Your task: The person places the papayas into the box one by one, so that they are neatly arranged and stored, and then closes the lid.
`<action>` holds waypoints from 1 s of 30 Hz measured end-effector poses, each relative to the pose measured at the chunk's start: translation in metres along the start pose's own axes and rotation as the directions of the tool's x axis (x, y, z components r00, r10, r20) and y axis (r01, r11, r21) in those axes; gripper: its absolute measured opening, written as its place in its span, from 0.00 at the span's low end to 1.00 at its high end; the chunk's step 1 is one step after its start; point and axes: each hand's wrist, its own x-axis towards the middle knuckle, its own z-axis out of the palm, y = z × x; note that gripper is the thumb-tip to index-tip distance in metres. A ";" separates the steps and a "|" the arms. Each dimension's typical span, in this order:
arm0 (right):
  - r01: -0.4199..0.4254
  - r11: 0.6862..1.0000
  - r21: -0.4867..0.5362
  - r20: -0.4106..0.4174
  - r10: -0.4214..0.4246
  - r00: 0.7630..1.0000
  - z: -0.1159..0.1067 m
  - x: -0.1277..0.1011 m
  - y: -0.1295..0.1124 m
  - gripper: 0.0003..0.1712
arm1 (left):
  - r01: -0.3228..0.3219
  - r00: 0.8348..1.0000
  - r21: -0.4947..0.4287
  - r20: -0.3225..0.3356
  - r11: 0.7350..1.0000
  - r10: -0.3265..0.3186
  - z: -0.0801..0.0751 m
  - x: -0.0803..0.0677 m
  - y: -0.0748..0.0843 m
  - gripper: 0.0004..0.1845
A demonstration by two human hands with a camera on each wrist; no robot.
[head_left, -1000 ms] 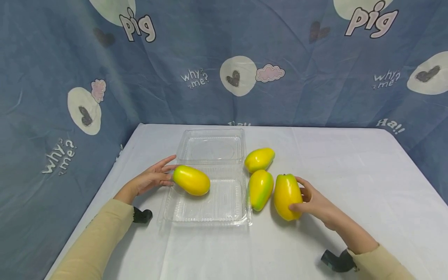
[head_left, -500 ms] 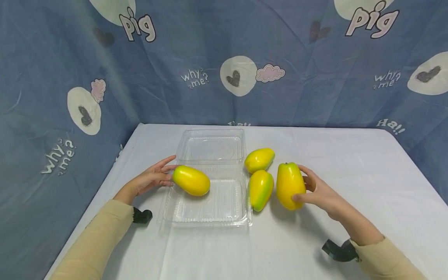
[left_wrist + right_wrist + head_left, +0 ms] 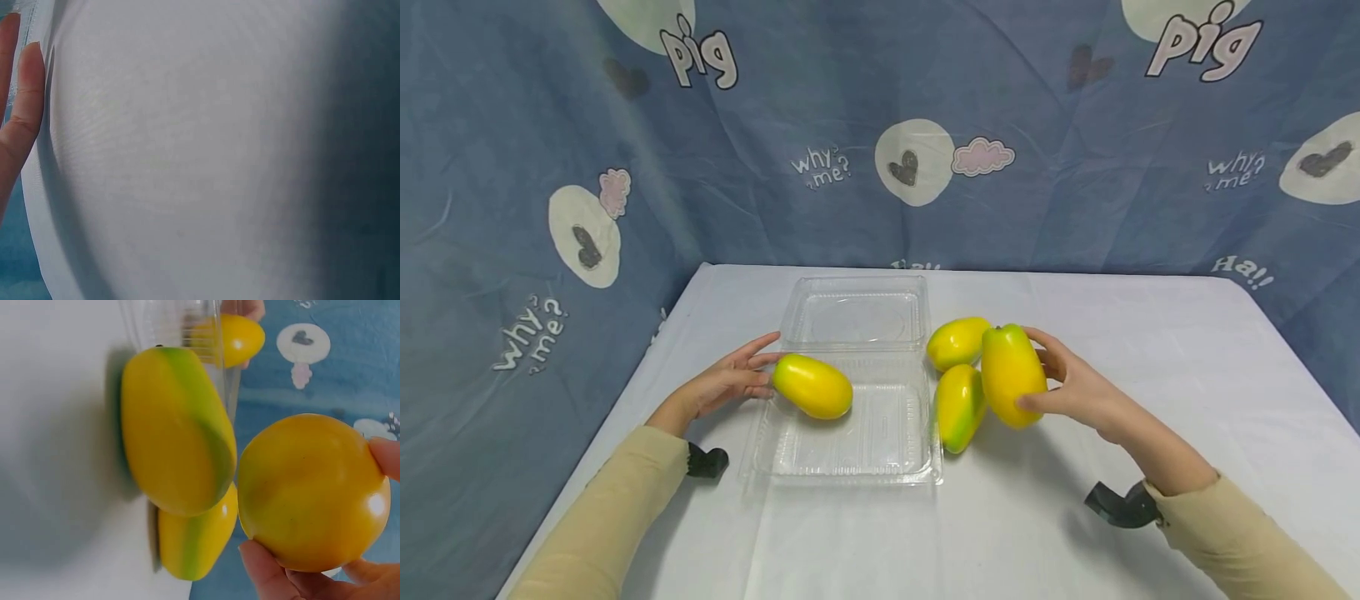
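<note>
Right hand [image 3: 1075, 392] grip holds glossy yellow oval mango [image 3: 1011, 375] around its middle, at 3 o'clock of clear plastic clamshell box [image 3: 850, 433]; likely smooth, slippery, light. Left hand [image 3: 722, 385] relaxed.

- Staged recording corner, not a lived-in room.
- Blue cartoon bedsheet [image 3: 880, 125] hung as a backdrop, printed with "pig", "why me?", hearts and clouds.
- Desk [image 3: 1150, 350] draped in plain white cloth, pushed against the backdrop.
</note>
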 end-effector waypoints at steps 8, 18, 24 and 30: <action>0.052 0.998 -0.036 0.020 -0.052 0.998 0.004 0.009 -0.014 0.53 | -0.011 1.000 0.001 0.003 1.000 0.011 0.000 0.001 -0.001 0.41; 0.129 0.990 -0.059 0.063 -0.125 0.990 0.011 0.021 -0.029 0.51 | -0.011 1.000 0.009 -0.004 1.000 0.011 0.001 0.001 0.000 0.41; 0.158 0.985 -0.070 0.092 -0.151 0.984 0.019 0.029 -0.040 0.51 | -0.009 1.000 0.005 -0.007 1.000 0.009 0.002 -0.001 0.001 0.42; 0.197 0.972 -0.130 0.098 -0.185 0.978 0.027 0.038 -0.047 0.51 | -0.006 1.000 0.007 -0.002 1.000 0.006 0.001 -0.001 0.000 0.41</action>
